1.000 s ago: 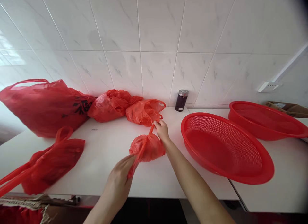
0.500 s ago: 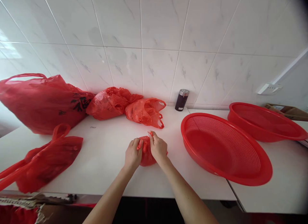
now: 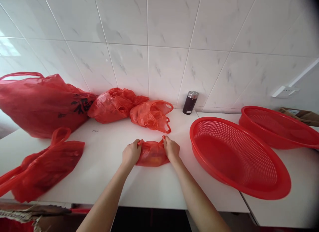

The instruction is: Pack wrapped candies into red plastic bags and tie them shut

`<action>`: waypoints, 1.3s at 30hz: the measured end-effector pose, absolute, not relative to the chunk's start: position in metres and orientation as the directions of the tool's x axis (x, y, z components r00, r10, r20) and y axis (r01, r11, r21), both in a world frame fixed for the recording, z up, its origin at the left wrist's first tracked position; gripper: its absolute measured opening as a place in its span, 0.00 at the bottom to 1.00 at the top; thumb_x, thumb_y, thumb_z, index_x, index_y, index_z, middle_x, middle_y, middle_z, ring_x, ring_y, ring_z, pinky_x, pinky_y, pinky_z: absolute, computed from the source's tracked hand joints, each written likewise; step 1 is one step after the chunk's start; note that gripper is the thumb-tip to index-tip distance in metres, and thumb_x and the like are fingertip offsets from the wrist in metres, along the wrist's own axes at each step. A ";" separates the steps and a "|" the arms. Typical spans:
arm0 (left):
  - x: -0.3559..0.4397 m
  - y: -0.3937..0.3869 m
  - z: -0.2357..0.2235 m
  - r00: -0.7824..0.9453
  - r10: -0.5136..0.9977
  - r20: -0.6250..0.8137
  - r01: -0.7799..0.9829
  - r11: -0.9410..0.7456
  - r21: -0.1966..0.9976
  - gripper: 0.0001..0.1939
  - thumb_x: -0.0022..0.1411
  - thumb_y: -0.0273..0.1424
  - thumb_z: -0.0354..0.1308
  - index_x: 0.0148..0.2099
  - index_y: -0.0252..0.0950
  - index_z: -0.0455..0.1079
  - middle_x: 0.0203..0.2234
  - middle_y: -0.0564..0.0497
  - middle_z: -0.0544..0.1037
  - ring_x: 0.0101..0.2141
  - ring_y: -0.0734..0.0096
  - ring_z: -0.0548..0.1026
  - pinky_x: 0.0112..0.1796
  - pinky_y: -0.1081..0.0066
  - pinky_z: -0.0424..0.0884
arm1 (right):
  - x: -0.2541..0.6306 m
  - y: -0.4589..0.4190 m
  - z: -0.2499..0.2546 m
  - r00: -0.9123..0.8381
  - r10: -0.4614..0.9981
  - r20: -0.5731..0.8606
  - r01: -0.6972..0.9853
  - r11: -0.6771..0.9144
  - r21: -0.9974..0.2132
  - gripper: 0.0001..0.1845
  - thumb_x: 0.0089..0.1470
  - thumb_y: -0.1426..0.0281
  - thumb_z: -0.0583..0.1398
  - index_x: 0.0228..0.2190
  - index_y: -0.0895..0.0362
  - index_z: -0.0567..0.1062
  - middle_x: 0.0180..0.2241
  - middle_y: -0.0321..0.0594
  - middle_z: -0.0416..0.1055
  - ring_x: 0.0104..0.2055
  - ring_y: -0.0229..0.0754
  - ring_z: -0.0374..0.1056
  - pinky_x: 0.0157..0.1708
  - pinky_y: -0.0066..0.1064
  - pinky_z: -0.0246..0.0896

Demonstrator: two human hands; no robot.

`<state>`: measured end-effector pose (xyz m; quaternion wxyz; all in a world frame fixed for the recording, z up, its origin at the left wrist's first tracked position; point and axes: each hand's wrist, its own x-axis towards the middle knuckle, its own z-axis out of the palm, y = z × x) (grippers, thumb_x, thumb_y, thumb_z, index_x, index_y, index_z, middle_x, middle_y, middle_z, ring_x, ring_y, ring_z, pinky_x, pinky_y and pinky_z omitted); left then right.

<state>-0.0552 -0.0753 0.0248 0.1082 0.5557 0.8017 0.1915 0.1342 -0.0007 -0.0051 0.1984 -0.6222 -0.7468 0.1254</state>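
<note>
A small red plastic bag (image 3: 152, 155) lies in front of me on the white table, stretched between my hands. My left hand (image 3: 131, 154) is closed on its left handle. With its fingers wrapped round the right handle, my right hand (image 3: 171, 149) holds the other side. Something yellowish shows faintly through the thin plastic; its kind I cannot make out. Just behind it rests another red plastic bag (image 3: 149, 115) with its handles loose.
Fuller red bags (image 3: 112, 105) stand along the tiled wall, the large one (image 3: 45, 105) at far left. A flat red bag (image 3: 50, 167) lies front left. At right are a red perforated basket (image 3: 224, 159), a second basket (image 3: 276, 127) and a dark flask (image 3: 190, 103).
My hands have moved apart, pulling the small bag's handles outward. The bag has gone from bunched up to spread wide. The view has shifted slightly.
</note>
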 end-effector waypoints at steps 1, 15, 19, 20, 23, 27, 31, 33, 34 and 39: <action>-0.057 -0.070 0.024 -0.357 0.934 0.021 0.852 0.316 0.417 0.23 0.68 0.45 0.36 0.36 0.42 0.69 0.28 0.47 0.78 0.29 0.59 0.74 0.26 0.70 0.58 | 0.133 0.001 -0.008 -0.145 0.979 0.142 0.882 0.193 -0.429 0.18 0.65 0.66 0.46 0.47 0.49 0.73 0.32 0.38 0.77 0.32 0.40 0.71 0.29 0.28 0.52; -0.050 -0.064 0.012 -0.404 0.908 0.111 0.847 0.325 0.420 0.13 0.67 0.36 0.41 0.40 0.41 0.66 0.37 0.45 0.78 0.32 0.58 0.74 0.28 0.68 0.56 | 0.130 0.008 -0.012 -0.034 0.987 0.156 0.889 0.101 -0.447 0.19 0.66 0.64 0.43 0.47 0.55 0.69 0.29 0.41 0.75 0.31 0.43 0.71 0.29 0.30 0.52; -0.055 -0.100 0.013 -0.462 0.881 0.097 0.768 0.344 0.540 0.10 0.65 0.31 0.41 0.31 0.42 0.59 0.25 0.51 0.72 0.25 0.64 0.68 0.26 0.70 0.54 | 0.134 0.013 -0.010 0.062 0.989 0.133 0.865 0.014 -0.502 0.20 0.67 0.65 0.40 0.47 0.56 0.67 0.29 0.42 0.75 0.29 0.43 0.70 0.27 0.30 0.51; -0.056 -0.112 0.015 -0.472 0.877 0.089 0.742 0.341 0.577 0.11 0.66 0.32 0.40 0.29 0.41 0.56 0.21 0.53 0.69 0.23 0.66 0.66 0.25 0.71 0.54 | 0.134 0.015 -0.010 0.077 0.988 0.131 0.856 0.002 -0.517 0.20 0.67 0.65 0.40 0.47 0.55 0.67 0.29 0.41 0.75 0.29 0.42 0.70 0.27 0.30 0.51; -0.053 -0.144 0.023 -0.466 0.882 0.070 0.672 0.302 0.676 0.18 0.68 0.39 0.36 0.26 0.41 0.50 0.17 0.56 0.61 0.20 0.70 0.61 0.24 0.73 0.57 | 0.134 0.017 -0.009 0.094 0.987 0.134 0.826 -0.003 -0.564 0.21 0.67 0.64 0.39 0.46 0.54 0.67 0.31 0.41 0.75 0.29 0.42 0.69 0.26 0.29 0.49; -0.053 -0.164 0.035 -0.372 0.922 -0.107 0.293 0.226 0.929 0.21 0.67 0.47 0.39 0.26 0.40 0.53 0.19 0.57 0.62 0.22 0.73 0.64 0.26 0.74 0.63 | 0.134 0.014 -0.010 0.097 0.985 0.142 0.779 0.013 -0.627 0.23 0.66 0.61 0.39 0.46 0.54 0.68 0.30 0.40 0.74 0.29 0.42 0.68 0.26 0.29 0.49; -0.065 -0.155 0.053 -0.467 0.880 -0.083 0.234 0.214 0.948 0.16 0.63 0.45 0.48 0.38 0.38 0.65 0.33 0.49 0.74 0.30 0.67 0.73 0.32 0.66 0.71 | 0.135 0.012 -0.011 0.090 0.982 0.168 0.707 0.056 -0.705 0.25 0.65 0.59 0.38 0.45 0.54 0.69 0.31 0.39 0.74 0.30 0.42 0.68 0.28 0.28 0.51; -0.062 -0.144 0.065 -0.581 0.799 0.153 0.410 0.126 0.903 0.16 0.63 0.40 0.49 0.49 0.39 0.63 0.47 0.45 0.72 0.43 0.63 0.73 0.45 0.59 0.69 | 0.136 0.012 -0.011 0.082 0.981 0.177 0.664 0.079 -0.743 0.26 0.65 0.57 0.38 0.44 0.53 0.69 0.30 0.39 0.73 0.31 0.43 0.68 0.29 0.28 0.53; -0.056 -0.137 0.070 -0.563 0.775 0.288 0.525 0.065 0.849 0.16 0.63 0.38 0.50 0.52 0.41 0.63 0.51 0.46 0.69 0.48 0.62 0.70 0.50 0.58 0.65 | 0.136 0.012 -0.011 0.080 0.980 0.181 0.643 0.088 -0.761 0.26 0.65 0.56 0.38 0.43 0.53 0.70 0.30 0.39 0.73 0.31 0.43 0.68 0.30 0.28 0.53; -0.010 -0.098 0.072 -0.018 0.957 0.288 0.897 -0.112 0.427 0.16 0.62 0.30 0.52 0.52 0.43 0.68 0.53 0.46 0.71 0.54 0.56 0.66 0.53 0.56 0.60 | 0.139 0.010 -0.009 0.073 0.976 0.205 0.539 0.135 -0.832 0.28 0.64 0.54 0.37 0.43 0.53 0.70 0.31 0.39 0.74 0.33 0.43 0.69 0.32 0.29 0.56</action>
